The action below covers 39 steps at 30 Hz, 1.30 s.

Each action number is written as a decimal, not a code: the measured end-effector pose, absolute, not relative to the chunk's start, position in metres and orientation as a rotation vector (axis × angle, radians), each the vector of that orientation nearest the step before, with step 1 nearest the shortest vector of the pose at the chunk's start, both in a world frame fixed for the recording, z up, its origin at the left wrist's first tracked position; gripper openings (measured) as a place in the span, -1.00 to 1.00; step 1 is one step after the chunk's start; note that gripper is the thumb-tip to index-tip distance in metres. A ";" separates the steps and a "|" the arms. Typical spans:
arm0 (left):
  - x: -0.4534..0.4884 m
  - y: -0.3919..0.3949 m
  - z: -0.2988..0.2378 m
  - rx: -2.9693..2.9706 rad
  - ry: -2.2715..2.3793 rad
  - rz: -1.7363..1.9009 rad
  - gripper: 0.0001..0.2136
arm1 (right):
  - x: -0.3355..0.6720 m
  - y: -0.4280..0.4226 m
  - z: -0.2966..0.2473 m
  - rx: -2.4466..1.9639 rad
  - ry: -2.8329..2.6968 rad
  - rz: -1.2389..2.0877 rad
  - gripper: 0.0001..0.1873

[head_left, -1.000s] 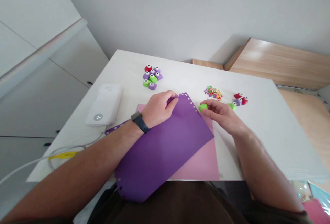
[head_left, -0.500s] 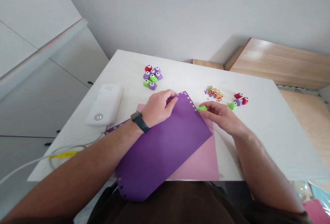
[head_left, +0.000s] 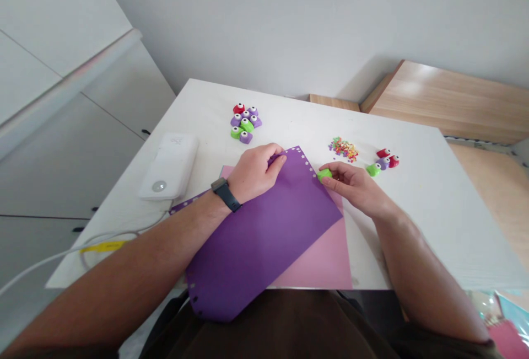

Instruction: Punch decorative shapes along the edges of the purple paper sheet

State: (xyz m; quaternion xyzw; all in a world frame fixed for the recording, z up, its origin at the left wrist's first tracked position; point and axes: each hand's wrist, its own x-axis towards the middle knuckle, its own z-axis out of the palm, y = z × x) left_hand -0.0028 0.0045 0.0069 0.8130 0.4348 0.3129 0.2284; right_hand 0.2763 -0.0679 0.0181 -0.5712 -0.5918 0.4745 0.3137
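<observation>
**Green punch drawn in against the purple sheet's edge**

Since a second ago the green punch [head_left: 324,173] has closed the small gap to the purple sheet [head_left: 264,232] and now sits touching its right-hand edge, just below the row of small holes that runs round the far corner. The sheet itself has barely shifted.

The right hand [head_left: 356,185] holds the punch in a pinch, with its fingers [head_left: 341,166] closed round the body from above and the thumb underneath. Whether the paper edge is actually seated in the punch's slot cannot be told from this angle, as the punch is small and partly covered.

The left hand [head_left: 256,171] has its fingers [head_left: 278,159] curled and pressed together on the far edge of the sheet, lifting it a little near the corner.

For a clean hole the edge should probably go fully into the slot, level with the last hole, while the left hand keeps the paper taut and flat rather than bowed.

Under the purple sheet lies a pink sheet [head_left: 326,262], and both hang over the near rim of the white surface [head_left: 433,204]. A heap of confetti [head_left: 342,148] and three more punches [head_left: 384,160] lie just beyond the right hand. A cluster of punches [head_left: 244,122] sits farther back, and a white device [head_left: 169,166] with its cable lies off to the left.
</observation>
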 end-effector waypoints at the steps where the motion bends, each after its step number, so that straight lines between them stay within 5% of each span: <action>1: -0.003 0.004 0.007 2.237 1.196 0.861 -0.82 | 0.276 -0.068 0.018 -1.511 -1.562 1.244 -0.55; 39: -0.003 0.004 0.007 2.236 1.196 0.876 -0.82 | 0.278 -0.069 0.017 -1.538 -1.570 1.234 -0.56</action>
